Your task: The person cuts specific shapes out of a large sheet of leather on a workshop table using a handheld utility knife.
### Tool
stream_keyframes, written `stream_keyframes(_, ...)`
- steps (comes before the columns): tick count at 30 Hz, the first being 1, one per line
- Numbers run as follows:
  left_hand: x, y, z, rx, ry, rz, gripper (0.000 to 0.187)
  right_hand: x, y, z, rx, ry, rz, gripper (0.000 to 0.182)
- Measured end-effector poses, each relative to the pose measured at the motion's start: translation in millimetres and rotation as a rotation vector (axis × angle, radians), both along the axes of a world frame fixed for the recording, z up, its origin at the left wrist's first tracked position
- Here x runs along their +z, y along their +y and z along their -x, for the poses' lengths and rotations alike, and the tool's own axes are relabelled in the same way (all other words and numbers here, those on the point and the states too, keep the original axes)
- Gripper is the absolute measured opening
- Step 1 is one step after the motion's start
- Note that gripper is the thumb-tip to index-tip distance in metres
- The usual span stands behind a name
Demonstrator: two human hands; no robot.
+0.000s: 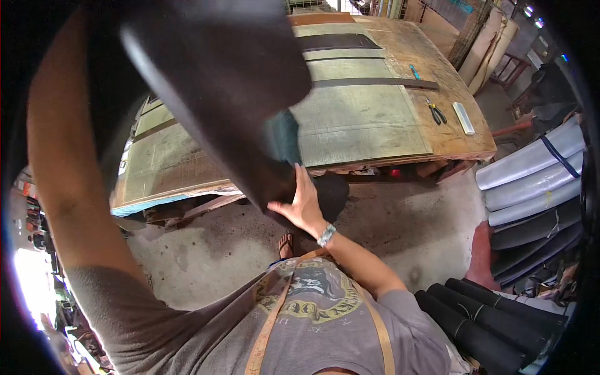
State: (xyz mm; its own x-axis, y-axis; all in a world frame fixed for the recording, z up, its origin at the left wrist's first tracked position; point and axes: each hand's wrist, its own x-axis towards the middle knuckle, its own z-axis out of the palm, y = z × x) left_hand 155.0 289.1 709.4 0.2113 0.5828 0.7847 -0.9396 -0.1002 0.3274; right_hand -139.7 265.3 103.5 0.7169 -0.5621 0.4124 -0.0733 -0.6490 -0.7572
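Note:
A large dark brown sheet (219,81) with rounded corners hangs close to the camera, blurred at its top, and covers part of the table. My right hand (301,203), with a metal watch on the wrist, holds the sheet's lower end, thumb toward the left and fingers pointing up. A dark teal piece (284,136) shows just above the fingertips. My left arm reaches up along the left side, and its hand is out of view. Behind the sheet, pale greenish panels (356,119) and dark strips (375,82) lie on the wooden table (462,112).
Black-and-yellow pliers (435,112), a white oblong box (463,119) and a blue-handled tool (414,72) lie at the table's right. Grey rolls (531,165) and black rolls (481,319) are stacked at the right. A measuring tape (262,340) hangs over my shirt.

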Motion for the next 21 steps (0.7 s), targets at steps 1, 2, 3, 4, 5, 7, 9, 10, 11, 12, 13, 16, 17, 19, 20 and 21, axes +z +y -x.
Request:
stream_keyframes(1,4,21,-8,0.035,0.013,-0.028,0.056,-10,-17,-13,0.049,-0.032,-0.084,0.089)
stream_keyframes(2,7,46,-14,0.075,0.018,-0.054,0.057,-17,-33,-24,0.098,-0.065,-0.168,0.067)
stream_keyframes(3,9,70,-23,0.118,0.031,-0.082,0.057,0,-39,-25,0.119,-0.011,-0.309,0.039)
stream_keyframes(4,10,94,-33,0.156,0.049,-0.106,0.057,13,-46,-23,0.186,0.084,-0.293,0.03)
stream_keyframes(5,11,121,-43,0.198,0.071,-0.13,0.058,20,-50,-19,0.295,0.04,-0.22,0.027)
stream_keyframes(7,8,169,-64,0.266,0.123,-0.181,0.059,34,-55,2,0.403,-0.032,-0.091,0.023)
stream_keyframes(9,2,212,-88,0.327,0.19,-0.229,0.059,47,-79,34,0.439,-0.02,-0.115,0.024)
stream_keyframes(10,-1,233,-102,0.358,0.227,-0.252,0.06,55,-96,53,0.431,-0.027,-0.097,0.026)
stream_keyframes(11,-6,251,-115,0.385,0.265,-0.277,0.061,68,-112,74,0.405,-0.073,-0.039,0.026)
stream_keyframes(12,-11,267,-129,0.411,0.305,-0.301,0.061,88,-132,95,0.434,0.031,-0.123,0.024)
stream_keyframes(13,-15,284,-142,0.44,0.344,-0.327,0.062,123,-148,116,0.449,0.143,-0.187,0.023)
stream_keyframes(16,-36,328,-188,0.511,0.481,-0.405,0.064,191,-191,150,0.371,0.189,-0.036,0.021)
stream_keyframes(17,-44,342,-204,0.527,0.531,-0.433,0.064,214,-200,152,0.331,0.161,0.099,0.02)
stream_keyframes(19,-62,357,-244,0.542,0.626,-0.503,0.066,243,-226,150,0.189,0.197,0.2,0.022)
stream_keyframes(20,-71,368,-270,0.547,0.682,-0.543,0.066,256,-236,143,0.08,0.214,0.354,0.026)
stream_keyframes(21,-81,372,-298,0.542,0.731,-0.591,0.067,255,-258,136,-0.001,0.222,0.482,0.028)
